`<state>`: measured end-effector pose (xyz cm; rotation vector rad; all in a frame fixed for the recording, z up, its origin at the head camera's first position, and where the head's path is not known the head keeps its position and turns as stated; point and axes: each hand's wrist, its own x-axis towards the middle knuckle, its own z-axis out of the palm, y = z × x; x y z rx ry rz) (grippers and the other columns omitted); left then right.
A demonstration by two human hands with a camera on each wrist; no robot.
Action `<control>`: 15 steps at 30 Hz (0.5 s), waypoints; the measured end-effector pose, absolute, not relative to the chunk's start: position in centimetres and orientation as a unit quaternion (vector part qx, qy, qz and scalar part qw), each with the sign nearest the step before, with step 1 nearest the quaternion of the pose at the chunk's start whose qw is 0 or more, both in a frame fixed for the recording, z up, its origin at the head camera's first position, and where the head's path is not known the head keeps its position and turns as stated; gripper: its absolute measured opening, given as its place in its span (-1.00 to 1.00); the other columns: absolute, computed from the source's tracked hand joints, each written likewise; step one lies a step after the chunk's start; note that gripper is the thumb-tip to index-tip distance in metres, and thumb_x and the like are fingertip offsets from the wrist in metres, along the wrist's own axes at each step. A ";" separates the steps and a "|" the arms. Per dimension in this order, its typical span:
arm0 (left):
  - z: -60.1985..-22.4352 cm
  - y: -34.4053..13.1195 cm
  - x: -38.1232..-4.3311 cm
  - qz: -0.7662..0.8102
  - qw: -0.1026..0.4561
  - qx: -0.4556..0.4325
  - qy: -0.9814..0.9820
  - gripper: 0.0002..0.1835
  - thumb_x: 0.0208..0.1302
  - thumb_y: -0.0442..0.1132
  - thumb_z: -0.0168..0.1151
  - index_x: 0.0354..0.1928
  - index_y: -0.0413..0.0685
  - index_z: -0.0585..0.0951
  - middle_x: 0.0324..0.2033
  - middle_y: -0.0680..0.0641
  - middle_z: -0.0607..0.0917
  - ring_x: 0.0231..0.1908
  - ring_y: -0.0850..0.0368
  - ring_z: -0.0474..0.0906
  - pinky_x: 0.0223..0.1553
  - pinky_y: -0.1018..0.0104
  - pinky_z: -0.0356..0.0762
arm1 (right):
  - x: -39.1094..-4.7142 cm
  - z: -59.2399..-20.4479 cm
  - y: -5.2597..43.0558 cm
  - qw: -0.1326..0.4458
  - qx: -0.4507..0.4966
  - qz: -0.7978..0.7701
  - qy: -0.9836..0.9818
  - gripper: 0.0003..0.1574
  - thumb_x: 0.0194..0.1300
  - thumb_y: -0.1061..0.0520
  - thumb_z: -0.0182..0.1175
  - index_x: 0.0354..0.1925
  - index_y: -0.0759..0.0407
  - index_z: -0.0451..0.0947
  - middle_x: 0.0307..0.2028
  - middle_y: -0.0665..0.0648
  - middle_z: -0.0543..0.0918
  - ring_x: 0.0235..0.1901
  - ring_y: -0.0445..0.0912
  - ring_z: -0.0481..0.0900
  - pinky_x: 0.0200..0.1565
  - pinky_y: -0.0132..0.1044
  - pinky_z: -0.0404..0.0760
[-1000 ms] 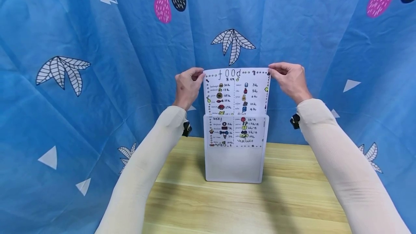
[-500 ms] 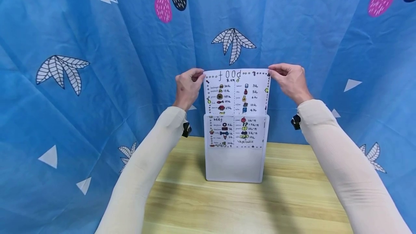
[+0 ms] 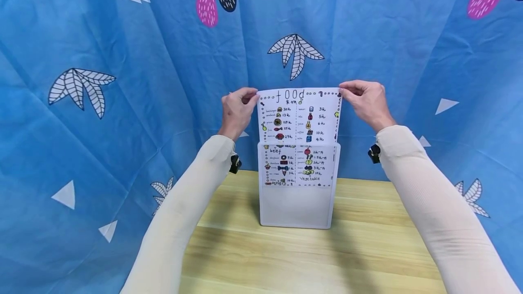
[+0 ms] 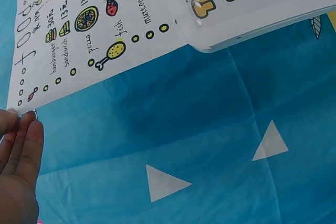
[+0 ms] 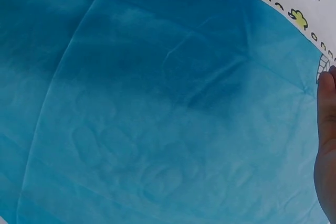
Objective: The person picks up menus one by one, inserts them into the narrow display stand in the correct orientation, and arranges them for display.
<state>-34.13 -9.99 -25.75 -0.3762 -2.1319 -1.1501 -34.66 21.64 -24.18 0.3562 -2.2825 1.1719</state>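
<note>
A white paper menu (image 3: pixel 302 117) with "food" across its top and coloured drawings with prices stands upright in the head view. Its lower half sits inside a clear, pale-edged sign holder (image 3: pixel 296 208), which stands on the table; the holder's bottom part has no paper behind its front. My left hand (image 3: pixel 237 110) pinches the menu's top left corner between thumb and fingers, as the left wrist view also shows with the hand (image 4: pixel 21 161) at the sheet's corner. At the top right corner, my right hand (image 3: pixel 367 101) pinches the paper; only part of that hand (image 5: pixel 326 124) enters the right wrist view.
A light wood-grain table (image 3: pixel 302 257) lies under the holder. Behind and to both sides hangs a blue curtain (image 3: pixel 171 58) with leaf and triangle prints. Dark wrist cameras (image 3: pixel 235 163) are strapped over the white sleeves (image 3: pixel 184 212).
The menu has slid very slightly lower into the holder, both hands still pinching its top corners. The whole head view has shifted a little.
</note>
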 end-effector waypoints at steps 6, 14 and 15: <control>-25.8 -10.0 -34.1 -0.445 0.339 -0.150 -0.816 -0.77 0.38 -0.25 0.30 -0.02 -0.22 0.73 -0.21 -0.16 0.77 -0.24 0.06 0.68 -0.19 0.27 0.63 | -34.6 -24.3 21.7 0.268 0.132 0.431 -0.852 -0.65 0.40 0.05 0.27 0.02 0.24 0.71 -0.09 0.28 0.74 -0.32 -0.48 0.56 -0.29 -0.54 0.48; -26.1 -10.1 -34.3 -0.449 0.338 -0.153 -0.813 -0.78 0.37 -0.28 0.31 -0.03 -0.25 0.73 -0.21 -0.16 0.77 -0.25 0.04 0.69 -0.19 0.26 0.64 | -34.7 -24.5 21.8 0.269 0.134 0.428 -0.852 -0.66 0.40 0.07 0.28 0.01 0.25 0.71 -0.10 0.28 0.74 -0.33 -0.50 0.55 -0.27 -0.56 0.49; -26.1 -10.1 -34.2 -0.449 0.338 -0.152 -0.813 -0.77 0.37 -0.28 0.31 -0.03 -0.25 0.73 -0.21 -0.17 0.77 -0.25 0.04 0.69 -0.19 0.25 0.64 | -34.7 -24.5 21.9 0.269 0.134 0.428 -0.852 -0.66 0.40 0.07 0.28 0.01 0.25 0.71 -0.10 0.28 0.74 -0.34 -0.50 0.55 -0.27 -0.56 0.49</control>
